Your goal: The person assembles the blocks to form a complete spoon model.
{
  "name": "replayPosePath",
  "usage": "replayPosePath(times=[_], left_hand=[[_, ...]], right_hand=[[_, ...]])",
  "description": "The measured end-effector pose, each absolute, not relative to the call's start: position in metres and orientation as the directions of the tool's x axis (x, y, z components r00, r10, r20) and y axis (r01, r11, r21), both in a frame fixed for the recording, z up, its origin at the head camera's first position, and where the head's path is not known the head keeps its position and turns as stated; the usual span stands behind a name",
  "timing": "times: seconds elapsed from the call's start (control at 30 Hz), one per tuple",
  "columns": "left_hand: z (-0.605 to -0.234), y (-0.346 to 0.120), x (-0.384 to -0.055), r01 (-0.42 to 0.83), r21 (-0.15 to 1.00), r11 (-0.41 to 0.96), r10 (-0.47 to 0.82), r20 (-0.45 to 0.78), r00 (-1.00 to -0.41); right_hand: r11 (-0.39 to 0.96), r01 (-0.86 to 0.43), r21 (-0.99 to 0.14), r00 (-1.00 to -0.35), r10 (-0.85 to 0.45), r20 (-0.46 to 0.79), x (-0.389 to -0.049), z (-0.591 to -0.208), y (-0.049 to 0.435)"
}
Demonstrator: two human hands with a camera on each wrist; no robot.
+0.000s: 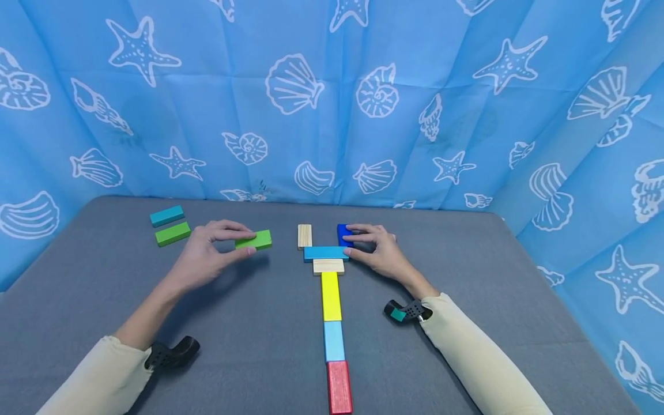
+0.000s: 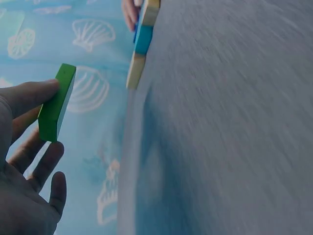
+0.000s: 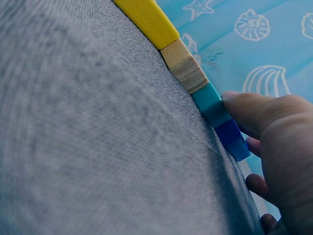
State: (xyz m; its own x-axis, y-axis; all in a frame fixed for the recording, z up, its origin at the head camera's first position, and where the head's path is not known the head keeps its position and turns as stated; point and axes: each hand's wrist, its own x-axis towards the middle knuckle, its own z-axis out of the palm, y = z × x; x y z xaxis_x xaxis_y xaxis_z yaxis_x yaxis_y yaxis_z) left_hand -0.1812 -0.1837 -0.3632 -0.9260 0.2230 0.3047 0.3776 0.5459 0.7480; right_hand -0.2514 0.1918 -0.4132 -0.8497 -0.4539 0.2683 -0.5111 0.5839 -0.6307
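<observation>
My left hand [image 1: 207, 253] pinches a green block [image 1: 261, 239] between thumb and fingers, raised above the table with its shadow below. In the left wrist view the green block [image 2: 59, 100] is tilted, and the other fingers are spread apart. My right hand [image 1: 381, 251] has its fingertips over the dark blue block [image 1: 342, 233] and its thumb at the right end of the medium-blue crosspiece block [image 1: 324, 253]. In the right wrist view the dark blue block [image 3: 234, 139] meets the crosspiece [image 3: 211, 105]. A plain wooden block [image 1: 305, 235] stands off the crosspiece's left end.
Below the crosspiece runs a line: a plain wooden block [image 1: 328, 266], then yellow [image 1: 331, 297], light blue [image 1: 334, 341] and red [image 1: 339, 387] blocks. At the back left lie a teal block [image 1: 167, 216] and another green block [image 1: 173, 234]. A blue shell-print curtain [image 1: 332, 138] hangs behind the grey table.
</observation>
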Motion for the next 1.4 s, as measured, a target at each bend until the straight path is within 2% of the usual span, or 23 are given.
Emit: replayPosePath(times=[0.37, 0.73, 1.13, 1.4], left_hand=[[-0.359, -0.128, -0.212, 0.361, 0.776, 0.517, 0.268, 0.254, -0.929], [-0.37, -0.086, -0.238, 0.333, 0.776, 0.536, 0.298, 0.196, -0.934], [-0.381, -0.065, -0.255, 0.293, 0.72, 0.629, 0.301, 0.122, -0.946], [-0.389, -0.06, -0.258, 0.312, 0.708, 0.634, 0.33, 0.118, -0.937]], right_hand=[[0.585, -0.497, -0.641, -0.856, -0.45, 0.254, -0.252, -0.413, 0.191], [0.595, -0.492, -0.636, -0.86, -0.449, 0.245, -0.253, -0.414, 0.192], [0.589, -0.502, -0.634, -0.853, -0.458, 0.249, -0.253, -0.414, 0.192], [0.582, -0.511, -0.633, -0.848, -0.46, 0.262, -0.254, -0.414, 0.193]])
